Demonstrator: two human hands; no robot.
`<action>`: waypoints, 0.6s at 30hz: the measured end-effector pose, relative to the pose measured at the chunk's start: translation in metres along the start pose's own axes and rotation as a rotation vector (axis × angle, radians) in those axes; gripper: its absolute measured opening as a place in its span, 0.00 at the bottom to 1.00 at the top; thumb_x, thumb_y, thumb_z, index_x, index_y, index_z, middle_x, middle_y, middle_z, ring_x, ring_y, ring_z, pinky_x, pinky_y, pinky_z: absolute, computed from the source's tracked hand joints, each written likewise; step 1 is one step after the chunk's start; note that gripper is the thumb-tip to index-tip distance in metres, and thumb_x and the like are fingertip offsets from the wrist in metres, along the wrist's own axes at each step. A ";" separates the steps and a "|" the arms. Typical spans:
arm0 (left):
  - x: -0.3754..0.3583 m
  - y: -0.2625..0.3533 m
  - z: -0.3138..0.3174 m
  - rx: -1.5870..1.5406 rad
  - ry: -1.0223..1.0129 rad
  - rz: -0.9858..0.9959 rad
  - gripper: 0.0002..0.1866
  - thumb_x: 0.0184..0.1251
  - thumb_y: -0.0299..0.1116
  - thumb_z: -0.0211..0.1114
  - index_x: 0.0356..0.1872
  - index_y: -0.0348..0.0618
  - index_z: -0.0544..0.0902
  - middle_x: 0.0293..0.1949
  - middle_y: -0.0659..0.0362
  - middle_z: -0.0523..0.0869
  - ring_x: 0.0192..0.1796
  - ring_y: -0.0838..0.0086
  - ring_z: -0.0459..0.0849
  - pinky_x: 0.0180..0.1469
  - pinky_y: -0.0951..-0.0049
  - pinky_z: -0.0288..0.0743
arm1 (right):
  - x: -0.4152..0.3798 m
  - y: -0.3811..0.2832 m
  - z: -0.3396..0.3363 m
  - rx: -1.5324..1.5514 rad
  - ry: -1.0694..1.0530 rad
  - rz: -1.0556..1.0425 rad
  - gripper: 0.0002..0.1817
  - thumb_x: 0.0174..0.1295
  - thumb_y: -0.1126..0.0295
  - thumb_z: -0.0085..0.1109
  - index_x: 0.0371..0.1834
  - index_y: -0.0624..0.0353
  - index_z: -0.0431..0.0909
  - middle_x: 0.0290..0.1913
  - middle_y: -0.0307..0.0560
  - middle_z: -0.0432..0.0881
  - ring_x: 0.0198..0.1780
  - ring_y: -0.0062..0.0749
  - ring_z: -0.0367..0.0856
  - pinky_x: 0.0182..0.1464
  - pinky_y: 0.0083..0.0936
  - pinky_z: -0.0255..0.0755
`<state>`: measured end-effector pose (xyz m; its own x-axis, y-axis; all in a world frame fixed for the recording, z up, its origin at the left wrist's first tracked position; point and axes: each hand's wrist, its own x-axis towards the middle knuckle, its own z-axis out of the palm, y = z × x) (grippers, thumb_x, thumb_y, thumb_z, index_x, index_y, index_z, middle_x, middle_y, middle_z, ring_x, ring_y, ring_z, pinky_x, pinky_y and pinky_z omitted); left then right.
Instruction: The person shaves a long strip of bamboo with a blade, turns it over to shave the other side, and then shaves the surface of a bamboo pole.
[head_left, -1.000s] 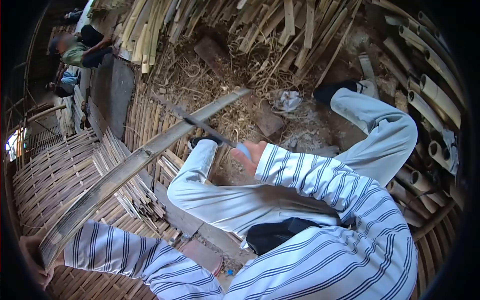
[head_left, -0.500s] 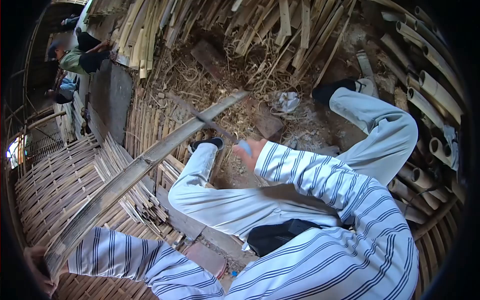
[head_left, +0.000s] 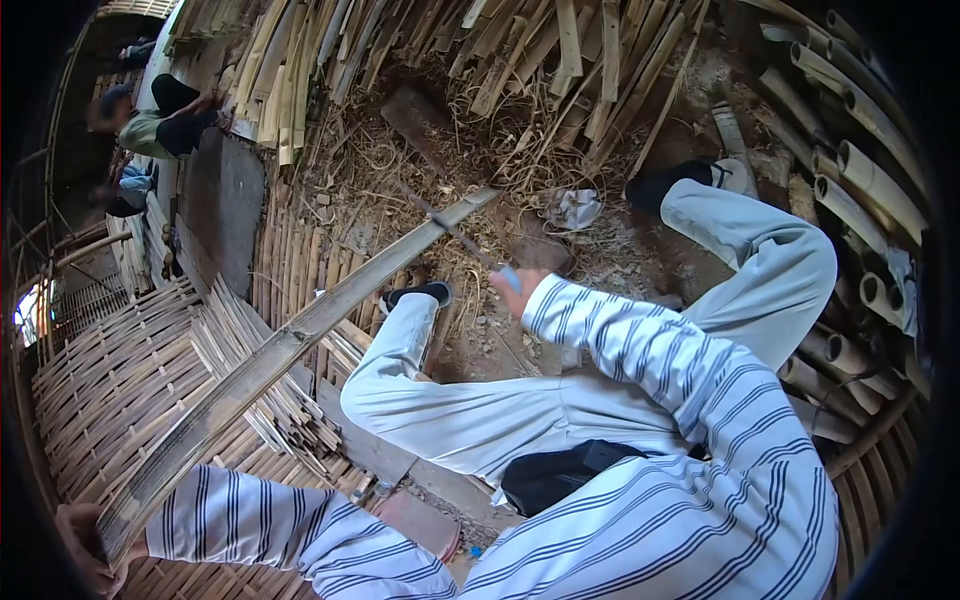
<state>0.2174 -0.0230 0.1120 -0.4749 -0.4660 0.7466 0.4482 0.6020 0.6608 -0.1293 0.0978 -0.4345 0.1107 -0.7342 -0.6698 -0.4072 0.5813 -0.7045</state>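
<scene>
A long split bamboo piece (head_left: 260, 372) slants across the view, from the lower left up to the shavings-covered ground. My left hand (head_left: 92, 555) is closed around its near end at the lower left edge. In my right hand (head_left: 520, 292) is a knife (head_left: 468, 245) with a pale blue handle, the fingers wrapped round it. Its dark blade crosses the bamboo close to the far end. Both arms wear striped sleeves, and my two legs are spread on either side of the ground where the bamboo's tip lies.
Bamboo strips (head_left: 290, 80) are heaped at the top, bamboo poles (head_left: 850, 180) at the right. Woven bamboo matting (head_left: 110, 370) spreads at the left. A brick (head_left: 415, 120) and a crumpled plastic bag (head_left: 575, 208) lie among shavings. Another person (head_left: 150, 130) sits at the upper left.
My right hand and the knife have moved a little to the right and up, toward the bamboo's far end. My left hand still holds the near end, shifted only slightly.
</scene>
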 end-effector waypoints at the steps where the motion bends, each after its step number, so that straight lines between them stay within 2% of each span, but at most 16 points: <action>1: -0.001 -0.002 -0.001 -0.002 0.002 0.000 0.18 0.60 0.44 0.55 0.12 0.55 0.67 0.11 0.73 0.69 0.12 0.82 0.67 0.29 0.83 0.65 | -0.019 -0.019 -0.008 -0.017 0.014 -0.041 0.36 0.64 0.37 0.36 0.45 0.59 0.80 0.34 0.67 0.81 0.43 0.60 0.81 0.50 0.47 0.73; 2: 0.000 -0.004 -0.001 0.001 0.005 -0.013 0.18 0.60 0.44 0.55 0.12 0.55 0.67 0.11 0.73 0.69 0.12 0.82 0.67 0.29 0.83 0.65 | -0.038 -0.033 -0.014 -0.029 0.020 -0.075 0.35 0.64 0.37 0.36 0.46 0.59 0.79 0.33 0.67 0.81 0.42 0.60 0.81 0.50 0.47 0.73; 5: -0.001 -0.012 -0.004 0.004 0.010 -0.010 0.18 0.60 0.44 0.55 0.12 0.55 0.67 0.11 0.72 0.69 0.12 0.82 0.67 0.28 0.82 0.65 | -0.053 -0.045 -0.032 -0.157 -0.035 -0.140 0.33 0.64 0.37 0.40 0.39 0.59 0.80 0.27 0.64 0.81 0.35 0.58 0.82 0.40 0.43 0.76; 8: 0.000 -0.013 -0.004 0.011 0.014 -0.015 0.18 0.61 0.45 0.55 0.13 0.55 0.67 0.11 0.72 0.70 0.12 0.82 0.67 0.28 0.82 0.66 | -0.002 0.012 -0.005 -0.090 0.158 -0.198 0.35 0.62 0.36 0.42 0.39 0.59 0.81 0.25 0.64 0.81 0.34 0.58 0.82 0.36 0.42 0.77; 10: 0.000 -0.012 -0.002 0.009 0.003 -0.006 0.18 0.61 0.45 0.55 0.13 0.55 0.67 0.11 0.72 0.70 0.12 0.82 0.67 0.28 0.82 0.66 | 0.054 0.063 -0.009 -0.052 0.025 0.337 0.39 0.63 0.35 0.37 0.46 0.63 0.80 0.45 0.70 0.79 0.50 0.56 0.79 0.52 0.46 0.72; 13: -0.004 -0.010 0.000 -0.022 -0.003 0.009 0.18 0.61 0.45 0.55 0.13 0.55 0.67 0.11 0.72 0.70 0.12 0.81 0.67 0.28 0.82 0.66 | 0.041 0.037 -0.017 -0.112 0.067 0.168 0.41 0.61 0.33 0.36 0.45 0.65 0.81 0.47 0.70 0.78 0.51 0.58 0.78 0.54 0.44 0.71; 14: -0.005 -0.009 -0.001 -0.023 0.002 0.007 0.18 0.61 0.45 0.55 0.13 0.55 0.67 0.11 0.72 0.70 0.12 0.81 0.67 0.28 0.82 0.66 | 0.038 0.034 -0.009 -0.117 0.071 0.194 0.43 0.61 0.32 0.35 0.46 0.66 0.80 0.46 0.71 0.78 0.50 0.60 0.78 0.56 0.43 0.70; 16: -0.005 -0.014 -0.002 -0.029 -0.006 0.018 0.18 0.61 0.45 0.55 0.13 0.55 0.68 0.11 0.72 0.70 0.12 0.81 0.67 0.28 0.81 0.66 | 0.019 0.018 -0.010 -0.110 0.010 0.109 0.42 0.61 0.33 0.35 0.48 0.66 0.79 0.45 0.71 0.79 0.50 0.61 0.78 0.56 0.44 0.70; 18: -0.002 -0.014 0.000 -0.021 -0.011 0.007 0.18 0.61 0.46 0.55 0.13 0.55 0.68 0.11 0.72 0.70 0.12 0.81 0.67 0.28 0.81 0.66 | -0.003 0.007 -0.012 -0.143 0.024 0.041 0.39 0.62 0.34 0.38 0.46 0.64 0.79 0.39 0.70 0.80 0.45 0.61 0.80 0.51 0.45 0.72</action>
<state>0.2121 -0.0307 0.1006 -0.4797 -0.4548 0.7503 0.4672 0.5914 0.6572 -0.1431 0.0996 -0.4347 0.0707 -0.7199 -0.6904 -0.5359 0.5563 -0.6350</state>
